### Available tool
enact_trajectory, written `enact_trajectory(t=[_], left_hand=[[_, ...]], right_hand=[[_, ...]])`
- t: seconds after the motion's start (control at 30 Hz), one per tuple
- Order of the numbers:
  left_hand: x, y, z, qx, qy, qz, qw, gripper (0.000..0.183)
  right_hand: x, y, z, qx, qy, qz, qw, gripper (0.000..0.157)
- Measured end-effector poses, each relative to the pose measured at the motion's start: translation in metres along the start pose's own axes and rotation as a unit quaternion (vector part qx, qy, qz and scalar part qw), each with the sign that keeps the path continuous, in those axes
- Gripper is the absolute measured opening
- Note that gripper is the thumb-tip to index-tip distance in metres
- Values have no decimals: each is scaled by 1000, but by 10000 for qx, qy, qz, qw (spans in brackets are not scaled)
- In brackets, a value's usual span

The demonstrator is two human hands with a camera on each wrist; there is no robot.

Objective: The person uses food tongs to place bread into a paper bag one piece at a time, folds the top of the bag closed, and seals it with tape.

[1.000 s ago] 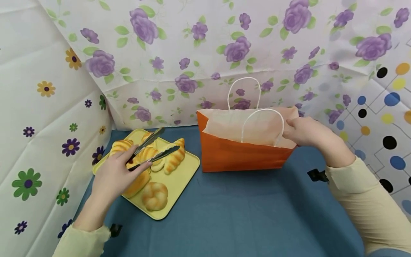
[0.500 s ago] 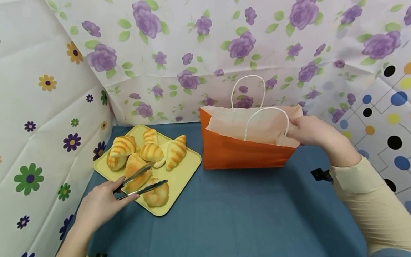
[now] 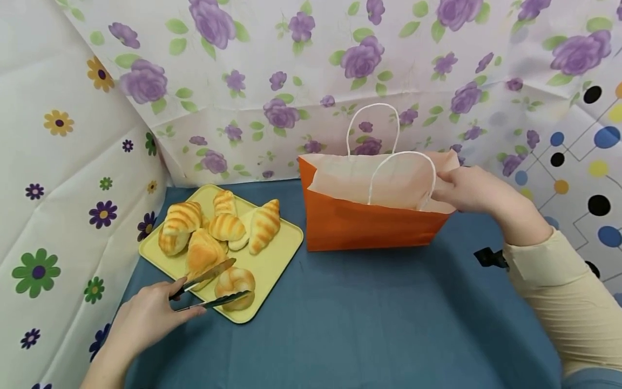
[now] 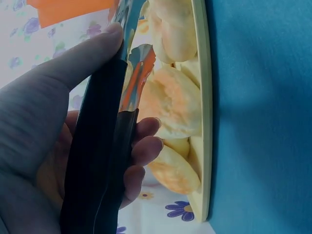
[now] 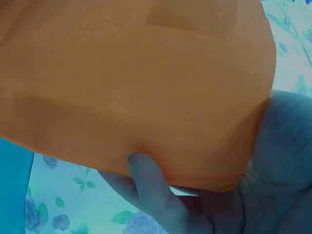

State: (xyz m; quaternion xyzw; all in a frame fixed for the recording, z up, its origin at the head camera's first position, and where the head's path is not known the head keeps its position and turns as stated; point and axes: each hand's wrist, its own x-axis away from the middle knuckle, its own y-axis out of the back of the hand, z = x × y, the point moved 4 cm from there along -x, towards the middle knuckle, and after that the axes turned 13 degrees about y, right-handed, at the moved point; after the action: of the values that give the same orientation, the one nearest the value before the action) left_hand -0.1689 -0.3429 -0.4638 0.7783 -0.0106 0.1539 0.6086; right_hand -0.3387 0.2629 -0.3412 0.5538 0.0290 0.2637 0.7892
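Note:
My left hand (image 3: 146,319) grips metal tongs with black handles (image 4: 97,146). The tong arms (image 3: 214,273) are spread, their tips over a round knotted bun (image 3: 243,281) at the near corner of a yellow tray (image 3: 282,251). Just behind it sits a golden wedge-shaped bread (image 3: 203,251). Croissant-like rolls lie farther back, among them one at the tray's right (image 3: 265,224). At the right, an orange paper bag (image 3: 369,227) stands with its mouth open. My right hand (image 3: 468,189) holds its right rim, and the thumb (image 5: 148,183) presses on the paper in the right wrist view.
White cord handles (image 3: 398,127) rise from the bag's two long sides. A blue cloth (image 3: 350,319) covers the table. Purple-flowered sheeting (image 3: 282,113) hangs behind, with patterned sheets at left and right. A dark strap piece (image 3: 489,257) sticks out by the right cuff.
My left hand has drawn the tongs nearer, from over the back rolls to the knotted bun at the front. The right hand keeps hold of the bag's rim.

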Motion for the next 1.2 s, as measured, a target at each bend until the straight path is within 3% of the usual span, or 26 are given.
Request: enact_trajectory(t=[0.17,0.47,0.6,0.83,1.03,1.13,1.2], left_hand=[[2,6,4,-111,-40,-200,9997,113],[3,0,7,-422,200,310,9984,112],[3,-10,3,-556,122,268,9980,106],[5,-17,-5,-252,-288,140,9992,100],[7,-13,-11,-121,-449,-35,9989,98],[7,-12,-12,-110,-443,29,9990,96],[6,-15,-11,-38,-363,290,9989,94]], right_hand=[[-2,0,0,96,62,-32,9999,89],[-4,-4,3,186,141,-69,9997,86],[-6,-3,4,227,140,-84,9996,86],[-8,0,6,232,192,-147,9994,82],[-8,0,4,137,164,-80,9997,87],[-8,0,3,116,146,-39,9998,87],[-9,0,3,101,140,-46,9998,85]])
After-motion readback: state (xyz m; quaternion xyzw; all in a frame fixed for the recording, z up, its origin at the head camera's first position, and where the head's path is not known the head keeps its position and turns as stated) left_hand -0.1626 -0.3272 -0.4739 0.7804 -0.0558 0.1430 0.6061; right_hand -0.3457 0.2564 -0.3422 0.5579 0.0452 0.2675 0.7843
